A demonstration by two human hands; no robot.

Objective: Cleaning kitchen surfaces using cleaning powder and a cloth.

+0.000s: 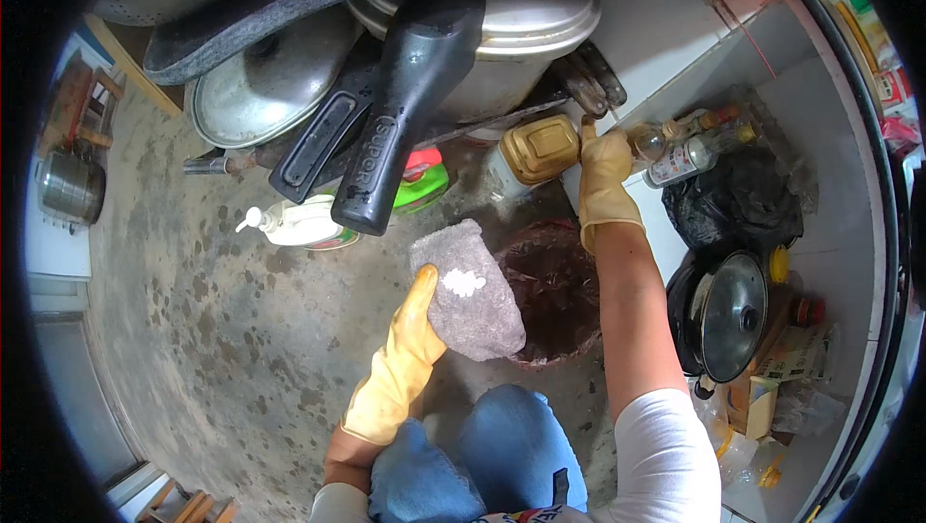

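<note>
My left hand (405,342), in a yellow rubber glove, holds a folded grey towel cloth (486,320) with the thumb on top. A small heap of white powder (463,283) lies on the cloth. My right hand (606,161), also in a yellow rubber glove, reaches forward between a plastic container with a gold-brown lid (541,149) and several bottles lying on a tiled ledge. Its fingers are partly hidden, so I cannot tell whether it grips anything. Beneath the cloth and right forearm stands a bin with a dark red plastic liner (553,291).
Ahead, pot handles (380,147) jut out beside a large metal pot (506,74) and a metal lid (253,89). A white pump bottle (307,223) and a green bottle (423,190) stand on the concrete floor. At right are a black bag (731,197) and a glass-lidded pan (732,317).
</note>
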